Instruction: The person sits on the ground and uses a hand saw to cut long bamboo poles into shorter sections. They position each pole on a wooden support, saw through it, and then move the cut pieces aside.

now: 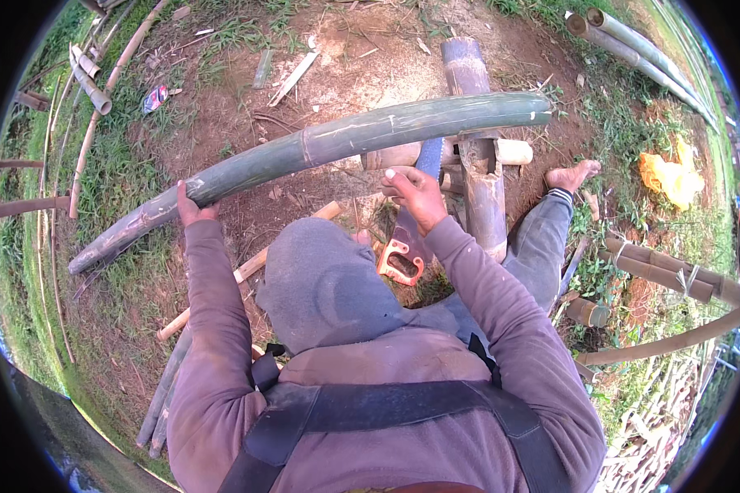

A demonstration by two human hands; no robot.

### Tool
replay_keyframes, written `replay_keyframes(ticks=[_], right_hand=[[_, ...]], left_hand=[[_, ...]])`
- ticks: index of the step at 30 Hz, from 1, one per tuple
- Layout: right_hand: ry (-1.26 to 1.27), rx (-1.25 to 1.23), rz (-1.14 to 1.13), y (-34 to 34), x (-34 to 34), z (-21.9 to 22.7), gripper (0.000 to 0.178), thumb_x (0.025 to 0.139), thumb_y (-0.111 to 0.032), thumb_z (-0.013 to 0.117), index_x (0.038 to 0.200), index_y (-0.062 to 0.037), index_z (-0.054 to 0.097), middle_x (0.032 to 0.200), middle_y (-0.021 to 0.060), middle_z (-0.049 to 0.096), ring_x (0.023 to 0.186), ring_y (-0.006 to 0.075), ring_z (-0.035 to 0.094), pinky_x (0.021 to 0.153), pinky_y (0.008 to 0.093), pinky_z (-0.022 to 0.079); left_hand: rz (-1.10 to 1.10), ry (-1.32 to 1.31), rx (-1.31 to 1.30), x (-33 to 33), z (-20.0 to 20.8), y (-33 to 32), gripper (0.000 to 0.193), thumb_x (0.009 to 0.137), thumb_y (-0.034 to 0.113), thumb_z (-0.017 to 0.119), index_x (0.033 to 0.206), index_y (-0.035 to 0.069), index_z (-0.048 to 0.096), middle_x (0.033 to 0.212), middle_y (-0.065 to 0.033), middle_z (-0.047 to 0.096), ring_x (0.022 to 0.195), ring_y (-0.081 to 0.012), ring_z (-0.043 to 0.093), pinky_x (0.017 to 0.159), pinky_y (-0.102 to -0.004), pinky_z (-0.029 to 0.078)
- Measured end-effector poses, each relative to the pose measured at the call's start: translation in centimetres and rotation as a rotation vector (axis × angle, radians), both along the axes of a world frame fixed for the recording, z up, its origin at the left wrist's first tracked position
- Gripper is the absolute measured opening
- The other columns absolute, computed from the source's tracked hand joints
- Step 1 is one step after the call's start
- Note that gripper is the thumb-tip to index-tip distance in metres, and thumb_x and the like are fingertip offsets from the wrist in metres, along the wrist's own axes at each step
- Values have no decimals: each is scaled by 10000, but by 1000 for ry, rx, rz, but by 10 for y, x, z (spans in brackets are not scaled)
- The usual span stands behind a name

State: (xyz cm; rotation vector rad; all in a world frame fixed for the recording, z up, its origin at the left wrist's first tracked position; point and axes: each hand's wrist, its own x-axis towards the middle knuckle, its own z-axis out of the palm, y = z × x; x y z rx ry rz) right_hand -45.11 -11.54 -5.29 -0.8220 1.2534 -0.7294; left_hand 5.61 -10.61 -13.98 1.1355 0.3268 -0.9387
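A long green bamboo pole (370, 131) slants across in front of me, its left end lower and nearer. My left hand (196, 205) grips it near that left end. My right hand (417, 197) is just below the pole's middle, fingers curled together; whether they hold anything is hidden. Beneath this hand lies a handsaw (401, 263) with an orange handle, its blade running up under the pole. The pole's right part passes over a thick upright-lying bamboo piece (483, 197) with a notch cut in it.
A short bamboo crosspiece (514, 152) sticks out by the notched piece. My bare foot (573, 175) rests at the right, near an orange plastic bag (672, 177). Tied bamboo poles (666, 271) lie at the right, more poles (633, 49) at the far right. Sawdust covers the soil ahead.
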Motion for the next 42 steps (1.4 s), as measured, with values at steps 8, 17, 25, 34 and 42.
replay_keyframes(ticks=[8,17,25,34,42], right_hand=[[1507,-799,-597,-90,-167,32,594,934,-459,754,1460,-232,601,1524,251,437,1429,427,433,1170,575,370],[1177,-551,-406,-90,-334,-23,526,985,-578,657,1421,-283,678,1581,387,299,1515,479,286,1281,540,213],[908,-482,-583,-105,-297,-13,467,937,-397,781,1281,-82,754,1213,181,729,1087,282,687,967,435,565],[843,-393,-493,-96,-316,6,560,938,-391,778,1347,-18,694,1353,179,667,1230,288,630,1076,396,486],[1231,-474,-277,-79,-321,-14,692,899,-486,789,1497,-189,609,1581,404,308,1516,469,288,1245,527,297]], left_hand=[[-47,-1,-48,-12,4,49,661,915,427,781,1443,114,535,1451,-158,584,1331,-396,559,1125,-694,414],[-94,18,24,-72,31,23,633,974,425,736,1460,97,499,1450,-191,564,1335,-418,540,1135,-729,380],[-505,-384,128,-45,-58,77,757,955,400,684,1571,50,418,1598,-193,447,1471,-398,438,1203,-596,365],[-1221,-2113,741,-107,-108,-10,703,1008,510,563,1590,131,450,1662,-203,394,1547,-386,346,1299,-559,207],[-1051,-1932,639,-75,-106,-14,630,1016,430,569,1575,157,473,1665,-172,407,1545,-361,362,1303,-566,186]])
